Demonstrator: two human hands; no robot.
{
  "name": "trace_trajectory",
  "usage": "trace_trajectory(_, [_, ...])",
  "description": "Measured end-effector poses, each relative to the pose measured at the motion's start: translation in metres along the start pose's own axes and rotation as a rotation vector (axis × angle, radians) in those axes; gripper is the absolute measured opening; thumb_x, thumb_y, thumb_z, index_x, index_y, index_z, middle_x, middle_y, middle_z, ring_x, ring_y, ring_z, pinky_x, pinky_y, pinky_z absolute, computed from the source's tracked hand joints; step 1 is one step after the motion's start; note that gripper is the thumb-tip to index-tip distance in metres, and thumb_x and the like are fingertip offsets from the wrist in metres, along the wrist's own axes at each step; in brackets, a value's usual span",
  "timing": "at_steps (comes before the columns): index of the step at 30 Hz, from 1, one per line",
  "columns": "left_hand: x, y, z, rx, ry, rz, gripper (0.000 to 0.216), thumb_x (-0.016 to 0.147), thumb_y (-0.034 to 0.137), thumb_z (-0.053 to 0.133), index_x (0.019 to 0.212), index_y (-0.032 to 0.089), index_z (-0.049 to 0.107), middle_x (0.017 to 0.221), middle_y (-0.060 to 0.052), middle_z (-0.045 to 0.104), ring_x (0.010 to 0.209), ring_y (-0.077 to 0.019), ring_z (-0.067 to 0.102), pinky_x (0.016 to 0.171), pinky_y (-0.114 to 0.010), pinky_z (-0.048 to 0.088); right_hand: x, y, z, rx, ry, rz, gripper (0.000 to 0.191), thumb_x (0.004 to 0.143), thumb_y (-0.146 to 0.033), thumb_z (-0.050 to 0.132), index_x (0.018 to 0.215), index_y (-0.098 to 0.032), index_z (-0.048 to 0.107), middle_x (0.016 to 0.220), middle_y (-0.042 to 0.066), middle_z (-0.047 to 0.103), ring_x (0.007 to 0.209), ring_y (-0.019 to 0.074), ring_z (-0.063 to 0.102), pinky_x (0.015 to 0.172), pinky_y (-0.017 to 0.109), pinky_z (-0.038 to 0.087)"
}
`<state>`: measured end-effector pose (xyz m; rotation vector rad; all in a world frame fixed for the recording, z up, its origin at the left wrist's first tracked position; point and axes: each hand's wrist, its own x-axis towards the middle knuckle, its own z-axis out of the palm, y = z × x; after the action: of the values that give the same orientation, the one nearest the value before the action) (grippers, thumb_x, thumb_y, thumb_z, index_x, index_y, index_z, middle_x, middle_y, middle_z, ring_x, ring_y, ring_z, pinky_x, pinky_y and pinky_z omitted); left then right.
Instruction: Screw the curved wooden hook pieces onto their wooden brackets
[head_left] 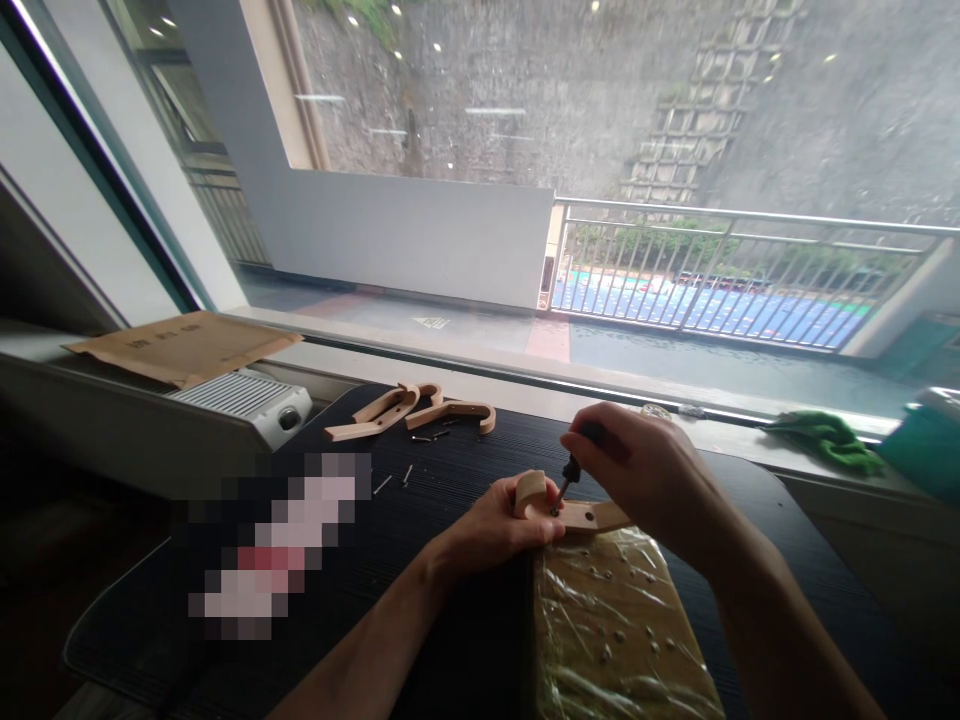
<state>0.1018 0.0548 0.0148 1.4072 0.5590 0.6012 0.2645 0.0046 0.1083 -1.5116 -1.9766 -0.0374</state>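
Note:
My left hand [501, 518] is closed around the curved end of a wooden hook [581, 515], pressing it against a tape-wrapped block [619, 620]. In my right hand [626, 440] is a screwdriver [571, 470] with a dark handle, gripped from above and tilted. Its tip meets the hook at a small dark screw [555, 512] near the curve. A dark hole shows farther along the hook. Several small holes dot the block's wrapped top. More wooden hooks [454, 410] lie at the table's far side, with loose screws [384, 486] in front of them.
The black table [450, 600] stands against a window sill. A pixelated patch [277, 550] covers something at its left. Behind it are a brown envelope [187, 345] and a grey vented unit [240, 400]. A green cloth [825, 440] lies on the sill at right.

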Motion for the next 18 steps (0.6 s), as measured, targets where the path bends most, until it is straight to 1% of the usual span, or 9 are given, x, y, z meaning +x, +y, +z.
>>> trace_trajectory(4, [-0.0002,-0.0003,0.0004,-0.003,0.003,0.003,0.021,0.068,0.018,0.068,0.085,0.012,0.057,0.079,0.002,0.05,0.066,-0.0069,0.04,0.064,-0.021,0.032,0.0002,-0.001,0.0024,-0.04,0.01,0.017,0.019,0.085,-0.04,0.052,0.086,-0.023,0.059,0.06,-0.005,0.057,0.053,0.0095,0.046,0.051,0.023,0.03])
trace_trajectory(6, [-0.0005,-0.0003,0.0006,-0.004,0.011,0.0,0.021,0.068,0.018,0.068,0.084,0.012,0.057,0.075,0.003,0.049,0.065,-0.007,0.04,0.064,-0.021,0.032,-0.0003,-0.0021,0.0024,-0.042,0.004,-0.003,0.019,0.083,-0.04,0.053,0.093,-0.025,0.06,0.063,-0.005,0.058,0.055,0.0099,0.048,0.052,0.023,0.032])
trace_trajectory(9, [-0.0007,0.0001,0.001,-0.013,0.011,-0.008,0.019,0.069,0.017,0.067,0.084,0.013,0.057,0.071,0.004,0.048,0.064,-0.0069,0.04,0.063,-0.021,0.033,-0.0014,-0.0033,0.0016,-0.02,-0.013,-0.05,0.019,0.084,-0.036,0.053,0.1,-0.027,0.059,0.07,-0.005,0.061,0.058,0.0099,0.049,0.055,0.023,0.034])
trace_trajectory(13, [-0.0002,0.0011,0.0018,-0.022,0.017,-0.003,0.019,0.068,0.016,0.068,0.083,0.012,0.057,0.071,0.004,0.048,0.065,-0.0071,0.04,0.064,-0.021,0.033,-0.0021,-0.0031,0.0001,0.001,-0.023,-0.065,0.015,0.086,-0.034,0.052,0.096,-0.025,0.059,0.07,-0.005,0.061,0.058,0.0094,0.049,0.054,0.022,0.033])
trace_trajectory(15, [0.0,0.0016,0.0021,-0.019,0.023,-0.001,0.02,0.067,0.016,0.069,0.083,0.012,0.057,0.071,0.004,0.048,0.064,-0.0069,0.04,0.063,-0.021,0.032,-0.0017,-0.0025,-0.0008,0.005,-0.033,-0.048,0.014,0.086,-0.034,0.051,0.092,-0.025,0.058,0.066,-0.006,0.059,0.056,0.0091,0.048,0.053,0.022,0.032])
trace_trajectory(18, [-0.0001,0.0021,0.0019,-0.029,0.023,-0.007,0.022,0.066,0.017,0.07,0.083,0.012,0.057,0.074,0.003,0.049,0.066,-0.0074,0.041,0.064,-0.021,0.032,-0.0005,-0.0014,-0.0011,0.001,-0.051,0.002,0.016,0.087,-0.037,0.048,0.087,-0.024,0.057,0.062,-0.006,0.058,0.052,0.0091,0.046,0.051,0.023,0.031])
